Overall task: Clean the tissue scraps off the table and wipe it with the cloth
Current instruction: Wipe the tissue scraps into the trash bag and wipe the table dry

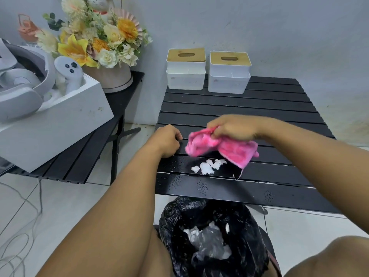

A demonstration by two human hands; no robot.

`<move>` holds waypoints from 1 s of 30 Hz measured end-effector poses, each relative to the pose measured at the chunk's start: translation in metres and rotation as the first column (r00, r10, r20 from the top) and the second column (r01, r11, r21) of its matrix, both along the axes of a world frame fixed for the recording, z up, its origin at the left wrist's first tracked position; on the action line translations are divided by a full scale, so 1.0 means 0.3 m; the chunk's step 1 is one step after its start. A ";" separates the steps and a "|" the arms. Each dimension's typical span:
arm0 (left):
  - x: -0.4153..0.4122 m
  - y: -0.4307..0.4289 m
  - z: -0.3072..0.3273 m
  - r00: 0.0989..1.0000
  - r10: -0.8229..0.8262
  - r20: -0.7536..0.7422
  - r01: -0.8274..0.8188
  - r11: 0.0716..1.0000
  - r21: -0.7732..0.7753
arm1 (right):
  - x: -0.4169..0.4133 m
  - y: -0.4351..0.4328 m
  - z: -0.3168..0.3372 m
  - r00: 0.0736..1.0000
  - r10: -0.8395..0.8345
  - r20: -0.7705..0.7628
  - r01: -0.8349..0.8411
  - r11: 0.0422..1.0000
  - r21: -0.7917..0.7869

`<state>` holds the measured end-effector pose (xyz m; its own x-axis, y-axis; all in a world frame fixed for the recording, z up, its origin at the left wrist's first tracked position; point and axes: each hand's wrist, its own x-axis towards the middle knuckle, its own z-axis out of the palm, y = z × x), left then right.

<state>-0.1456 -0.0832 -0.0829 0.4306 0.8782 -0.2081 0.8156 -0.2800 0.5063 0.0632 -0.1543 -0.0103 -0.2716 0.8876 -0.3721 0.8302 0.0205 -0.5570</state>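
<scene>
White tissue scraps [208, 166] lie in a small heap on the black slatted table [235, 108], near its front edge. My right hand [233, 127] grips a bunched pink cloth [229, 147] just above and behind the scraps; the cloth hangs down and looks blurred. My left hand [166, 139] rests on the table's left edge with its fingers curled, holding nothing. Water droplets dot the front slats. Below the table's front edge stands a bin lined with a black bag [213, 234], with white scraps and clear plastic inside.
Two white tissue boxes [207, 78] with wooden lids stand at the table's back edge by the wall. To the left, a second black table carries a white box [60, 120] with a headset and controllers, and a flower pot [111, 78]. Cables lie on the tiled floor at the left.
</scene>
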 end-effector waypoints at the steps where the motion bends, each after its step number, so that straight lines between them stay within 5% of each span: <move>1: 0.000 0.000 -0.001 1.000 -0.001 -0.001 0.001 1.000 0.001 | 0.026 0.013 0.019 0.998 -0.050 -0.026 0.051 0.998 0.033; 4: 0.002 0.005 -0.005 1.000 0.002 0.003 -0.002 1.000 0.001 | 0.100 0.056 0.036 0.979 -0.198 -0.044 0.201 0.974 0.107; 9: 0.010 0.012 -0.012 1.000 -0.006 -0.026 0.007 1.000 0.015 | 0.123 0.054 -0.065 0.944 -0.274 0.186 0.253 0.959 0.128; 30: -0.012 -0.089 0.017 0.990 -0.111 -0.092 0.112 0.994 0.007 | -0.050 -0.213 -0.101 0.983 -0.170 0.068 0.164 0.983 0.085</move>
